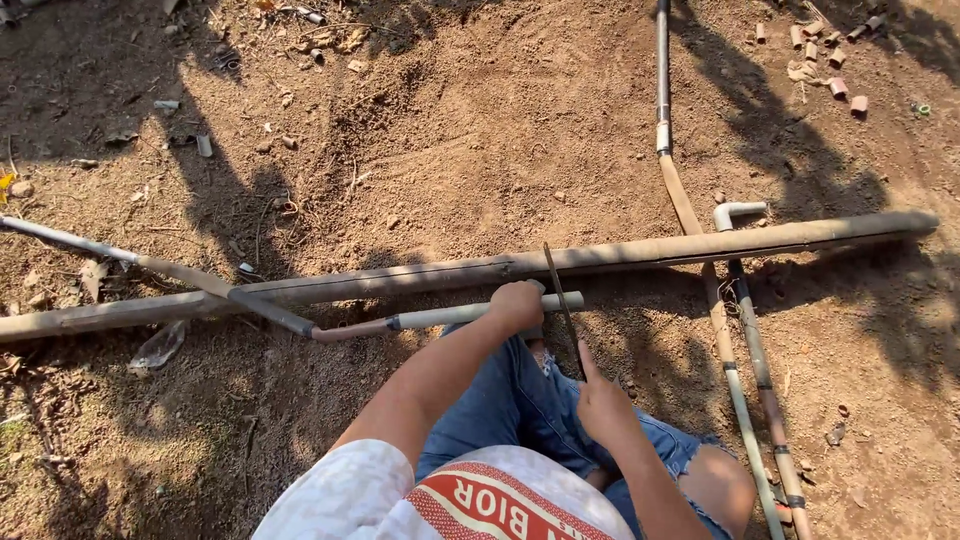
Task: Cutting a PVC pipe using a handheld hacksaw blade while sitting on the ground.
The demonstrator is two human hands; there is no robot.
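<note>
Single head-worn camera, looking steeply down at bare ground

It sits close above the person's own body: the white shirt fills the bottom centre and both arms reach up into mid-frame. The view faces forward and down over brown dirt, taking in long pipes crossing the frame from left to right.

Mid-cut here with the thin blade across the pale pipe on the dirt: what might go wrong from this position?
1. The left hand grips the pale plastic pipe right beside the thin dark saw blade; a slip might nick the fingers.
2. The right hand holds the bare blade, apparently without a frame, so it may bend or snap.
3. The pipe lies on loose brown soil against a long muddy pipe and may roll.
</note>
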